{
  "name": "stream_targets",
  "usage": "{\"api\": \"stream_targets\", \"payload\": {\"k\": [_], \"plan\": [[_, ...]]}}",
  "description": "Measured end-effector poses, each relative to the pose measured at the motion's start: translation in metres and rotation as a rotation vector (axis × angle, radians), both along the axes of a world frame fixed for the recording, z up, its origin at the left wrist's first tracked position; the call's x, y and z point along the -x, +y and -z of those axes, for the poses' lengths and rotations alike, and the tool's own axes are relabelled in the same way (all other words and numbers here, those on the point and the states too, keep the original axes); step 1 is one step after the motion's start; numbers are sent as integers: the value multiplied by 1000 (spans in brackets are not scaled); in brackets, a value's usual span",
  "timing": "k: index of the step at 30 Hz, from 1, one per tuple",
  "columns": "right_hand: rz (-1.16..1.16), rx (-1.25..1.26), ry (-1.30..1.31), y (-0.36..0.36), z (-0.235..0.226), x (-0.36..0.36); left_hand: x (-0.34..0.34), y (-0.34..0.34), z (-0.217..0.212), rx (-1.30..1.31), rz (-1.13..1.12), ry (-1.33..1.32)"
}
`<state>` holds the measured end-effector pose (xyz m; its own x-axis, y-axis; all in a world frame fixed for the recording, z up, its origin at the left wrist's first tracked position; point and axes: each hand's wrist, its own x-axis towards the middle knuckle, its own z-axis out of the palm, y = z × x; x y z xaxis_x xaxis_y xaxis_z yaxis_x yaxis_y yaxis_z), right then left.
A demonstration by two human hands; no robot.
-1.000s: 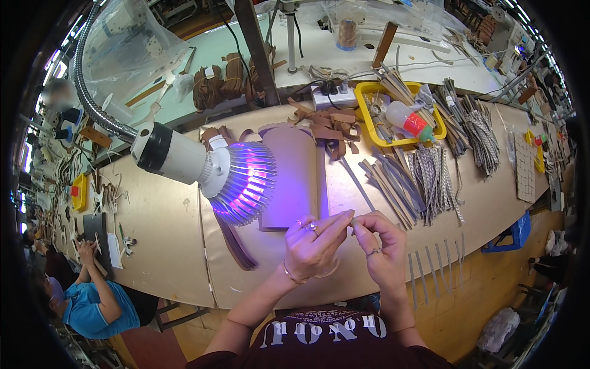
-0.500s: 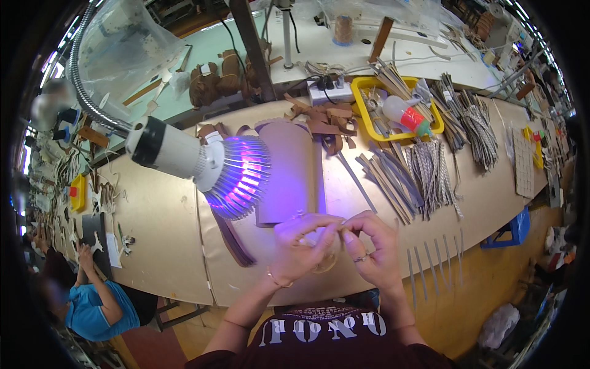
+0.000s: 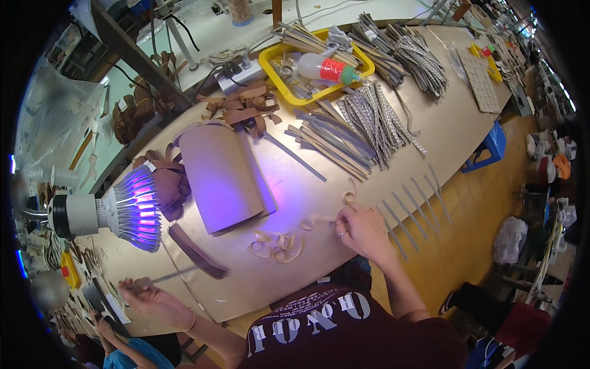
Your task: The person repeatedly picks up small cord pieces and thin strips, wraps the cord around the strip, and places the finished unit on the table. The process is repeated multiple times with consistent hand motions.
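Note:
My left hand (image 3: 157, 302) is out at the left, over the table's near edge, its fingers closed on the end of a thin grey strip (image 3: 178, 272) that points right. My right hand (image 3: 367, 234) rests low over the table with fingertips pinched together; what they hold, if anything, is too small to make out. Just beyond it lies a pale curl of backing tape (image 3: 349, 197). Between the hands, several more pale curls (image 3: 279, 249) lie in a loose heap. Behind them is a curved brown panel (image 3: 215, 178), tinted violet by the lamp (image 3: 132, 209).
A dark brown strap bundle (image 3: 196, 251) lies left of the panel. Grey strips (image 3: 335, 138) and braided strips (image 3: 378, 120) lie beyond my right hand, near a yellow basket (image 3: 279, 86) holding a bottle. Several thin strips (image 3: 412, 215) overhang the right edge. A co-worker in blue (image 3: 135, 353) sits at lower left.
My hands were together at the middle and have parted: the left swung far left with a strip, the right stayed near the table. The view has turned, and the pale curls are now uncovered.

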<state>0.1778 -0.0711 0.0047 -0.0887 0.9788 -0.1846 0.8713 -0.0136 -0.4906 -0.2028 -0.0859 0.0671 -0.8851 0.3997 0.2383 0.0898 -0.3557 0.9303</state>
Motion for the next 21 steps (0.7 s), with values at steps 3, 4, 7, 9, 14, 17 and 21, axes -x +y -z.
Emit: {"api": "stream_targets", "payload": {"k": [3, 4, 7, 9, 14, 17, 21], "plan": [[105, -108, -40, 1, 2, -9, 3, -4, -13, -136, -53, 40], [157, -181, -47, 4, 5, -11, 1, -5, -15, -158, -39, 52], [330, -271, 42, 14, 19, -15, -24, -5, -10, -157, 111, 159], [390, -322, 114, 20, 30, -12, -52, -4, -2, -146, 217, 265], [282, -330, 333, 17, 48, 39, -112, 2, 8, -155, 519, 380], [-16, -8, 459, 4, 41, 58, -122, 3, 4, -114, 564, 402], [128, -145, 466, 15, 36, 53, -125, 5, 0, -101, 611, 347]]}}
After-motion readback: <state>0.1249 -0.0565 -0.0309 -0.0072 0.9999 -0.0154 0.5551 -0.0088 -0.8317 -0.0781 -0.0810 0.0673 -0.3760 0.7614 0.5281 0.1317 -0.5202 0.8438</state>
